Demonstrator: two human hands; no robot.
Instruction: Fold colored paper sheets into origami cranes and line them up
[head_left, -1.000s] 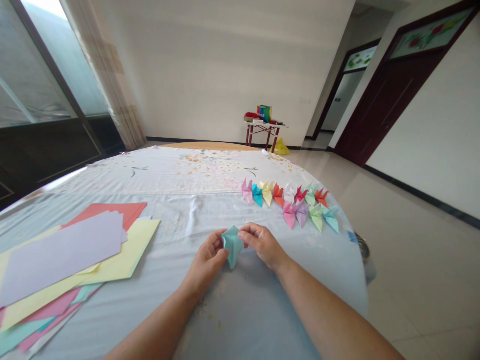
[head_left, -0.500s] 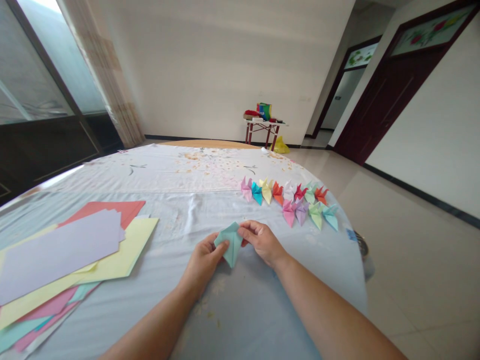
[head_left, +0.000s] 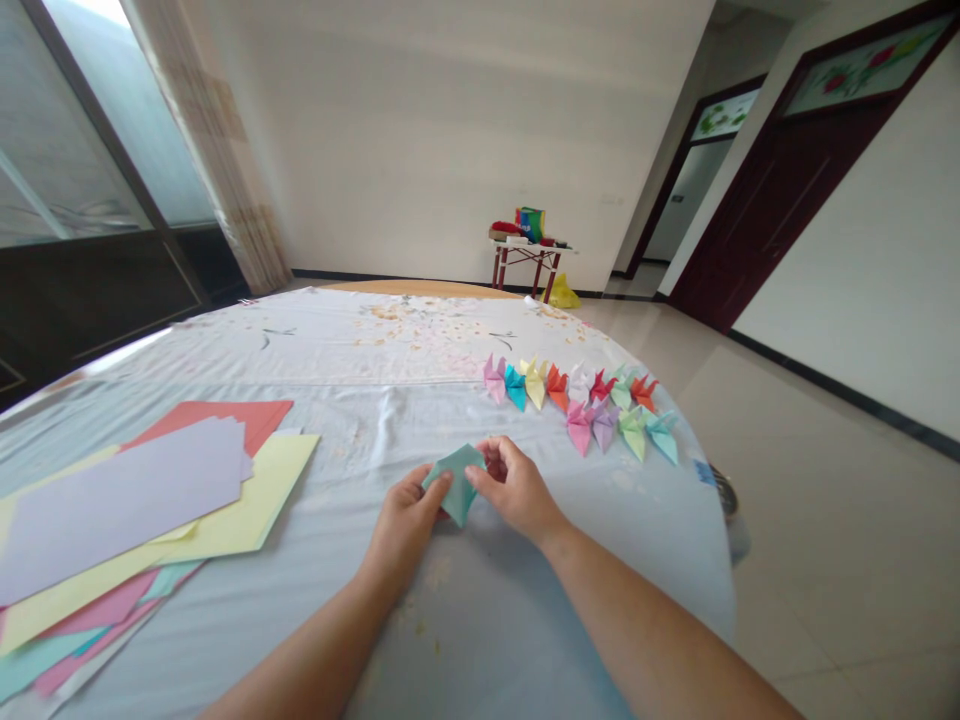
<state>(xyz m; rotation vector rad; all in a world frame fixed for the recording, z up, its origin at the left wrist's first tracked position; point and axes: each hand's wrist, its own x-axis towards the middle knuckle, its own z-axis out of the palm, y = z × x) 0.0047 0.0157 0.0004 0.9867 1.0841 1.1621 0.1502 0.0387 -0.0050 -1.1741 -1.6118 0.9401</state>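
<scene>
Head view: left hand (head_left: 401, 522) and right hand (head_left: 516, 490) both pinch a small teal folded paper (head_left: 454, 482), diamond-shaped, creased.

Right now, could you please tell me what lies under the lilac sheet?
The lilac sheet lies on yellow sheets, with a red sheet jutting out behind; pink sheets and teal sheets peek out lower in the pile. Whatever else it covers is hidden.

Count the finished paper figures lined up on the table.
12: back row of eight, front row of four; none seem hidden. The teal fold between left hand and right hand is uncounted.
</scene>
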